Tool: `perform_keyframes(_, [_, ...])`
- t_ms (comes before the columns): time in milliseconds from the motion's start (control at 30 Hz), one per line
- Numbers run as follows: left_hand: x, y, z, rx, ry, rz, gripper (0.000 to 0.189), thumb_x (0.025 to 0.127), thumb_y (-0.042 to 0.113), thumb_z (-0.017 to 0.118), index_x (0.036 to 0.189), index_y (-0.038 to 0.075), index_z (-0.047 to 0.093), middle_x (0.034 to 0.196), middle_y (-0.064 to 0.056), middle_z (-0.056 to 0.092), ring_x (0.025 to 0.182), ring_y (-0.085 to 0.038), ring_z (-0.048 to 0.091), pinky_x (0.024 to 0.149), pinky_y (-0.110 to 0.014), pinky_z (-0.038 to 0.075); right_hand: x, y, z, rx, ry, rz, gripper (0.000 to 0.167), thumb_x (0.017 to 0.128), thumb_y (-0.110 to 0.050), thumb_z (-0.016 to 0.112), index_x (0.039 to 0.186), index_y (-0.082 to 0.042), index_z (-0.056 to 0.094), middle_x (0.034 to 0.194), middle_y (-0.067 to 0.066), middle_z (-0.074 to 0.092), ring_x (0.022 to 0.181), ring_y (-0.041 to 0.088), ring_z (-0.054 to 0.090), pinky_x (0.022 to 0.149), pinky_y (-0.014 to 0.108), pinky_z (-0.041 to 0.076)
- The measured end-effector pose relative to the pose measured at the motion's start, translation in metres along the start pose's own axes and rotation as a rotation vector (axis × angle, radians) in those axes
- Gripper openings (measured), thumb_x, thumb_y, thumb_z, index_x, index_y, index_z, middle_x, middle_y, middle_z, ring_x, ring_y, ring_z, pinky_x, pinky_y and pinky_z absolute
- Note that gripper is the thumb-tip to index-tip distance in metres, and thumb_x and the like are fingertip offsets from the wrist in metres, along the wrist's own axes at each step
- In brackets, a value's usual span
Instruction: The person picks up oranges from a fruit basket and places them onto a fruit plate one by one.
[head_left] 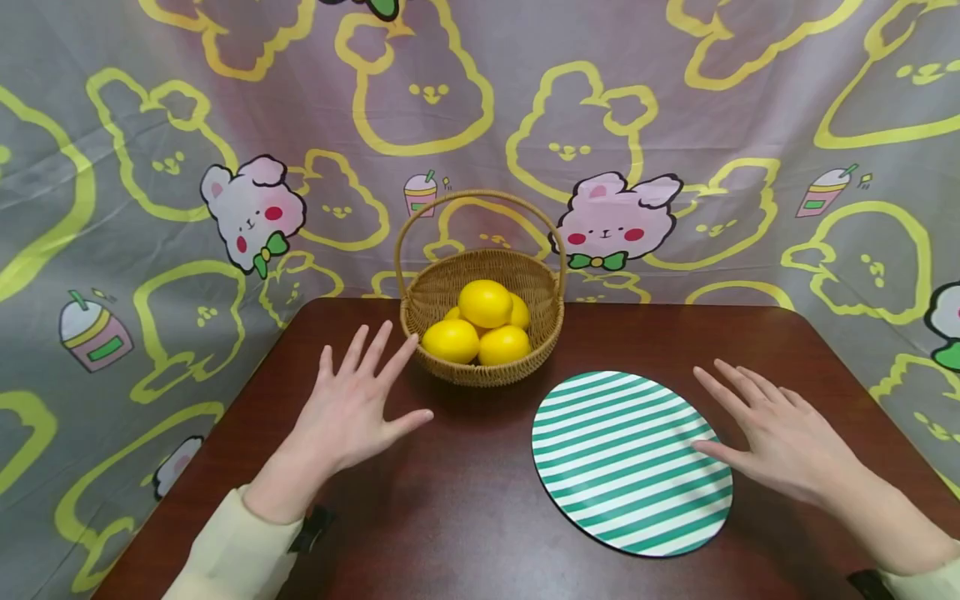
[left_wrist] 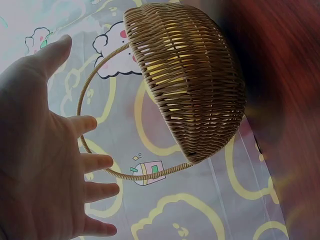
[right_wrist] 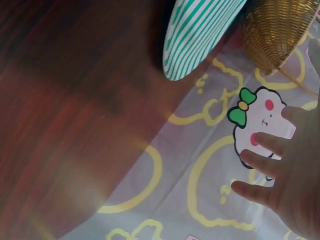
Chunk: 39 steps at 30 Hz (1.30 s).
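In the head view a wicker basket [head_left: 487, 373] with a tall arched handle stands at the back of the table, and several yellow lemons [head_left: 485, 303] are heaped inside it. My left hand [head_left: 348, 408] hovers at the basket's front left, fingers spread and holding nothing. The left wrist view shows the basket's woven side [left_wrist: 195, 85] beyond that hand. A round placemat [head_left: 632, 462] with green and white stripes lies right of centre. Over its right edge my right hand [head_left: 780, 433] is held with fingers extended, also holding nothing; its thumb overlaps the mat in this view.
The dark brown wooden table [head_left: 450, 517] has rounded back corners. A grey curtain [head_left: 480, 100] printed with yellow outlines and cartoon rabbits surrounds it at the back and both sides, close behind the basket.
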<state>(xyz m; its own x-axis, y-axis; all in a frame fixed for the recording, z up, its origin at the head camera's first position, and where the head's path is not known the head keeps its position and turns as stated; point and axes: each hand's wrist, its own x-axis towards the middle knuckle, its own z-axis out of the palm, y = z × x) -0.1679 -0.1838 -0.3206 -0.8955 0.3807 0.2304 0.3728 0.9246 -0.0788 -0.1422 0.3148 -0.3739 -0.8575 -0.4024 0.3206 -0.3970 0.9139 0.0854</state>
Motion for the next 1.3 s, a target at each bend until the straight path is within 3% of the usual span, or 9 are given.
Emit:
perform_keyframes(233, [0.002, -0.001, -0.001, -0.014, 0.02, 0.013, 0.095, 0.081, 0.079, 0.047, 0.156, 0.026, 0.023, 0.159, -0.015, 0.018, 0.144, -0.039, 0.013, 0.104, -0.071, 0.014, -0.004, 0.007, 0.004, 0.059, -0.031, -0.005, 0.098, 0.076, -0.06, 0.073, 0.153, -0.018, 0.03, 0.14, 0.019, 0.043, 0.12, 0.039, 0.045, 0.084, 0.06, 0.042])
perform_keyframes(667, [0.012, 0.0, -0.004, -0.015, 0.029, 0.039, 0.095, 0.081, 0.076, 0.05, 0.156, 0.026, 0.021, 0.159, -0.013, 0.018, 0.144, -0.038, 0.015, 0.104, -0.07, 0.016, -0.017, 0.021, 0.015, 0.201, -0.148, 0.066, 0.086, 0.084, -0.056, 0.068, 0.153, -0.021, 0.03, 0.135, 0.018, 0.045, 0.114, 0.041, 0.051, 0.071, 0.057, 0.048])
perform_keyframes(1100, [0.024, -0.003, -0.007, -0.05, 0.024, 0.078, 0.093, 0.082, 0.075, 0.05, 0.156, 0.026, 0.022, 0.158, -0.013, 0.02, 0.143, -0.038, 0.018, 0.105, -0.069, 0.016, -0.021, 0.025, 0.025, 0.312, -0.285, 0.181, 0.083, 0.086, -0.062, 0.061, 0.152, -0.02, 0.032, 0.136, 0.028, 0.045, 0.119, 0.051, 0.046, 0.075, 0.066, 0.044])
perform_keyframes(1300, [0.031, -0.004, -0.008, -0.075, 0.035, 0.118, 0.091, 0.084, 0.073, 0.051, 0.156, 0.026, 0.023, 0.158, -0.013, 0.021, 0.143, -0.036, 0.019, 0.106, -0.068, 0.017, -0.025, 0.028, 0.031, 0.358, -0.276, 0.154, 0.075, 0.089, -0.057, 0.062, 0.149, -0.019, 0.037, 0.134, 0.023, 0.049, 0.116, 0.046, 0.05, 0.072, 0.062, 0.047])
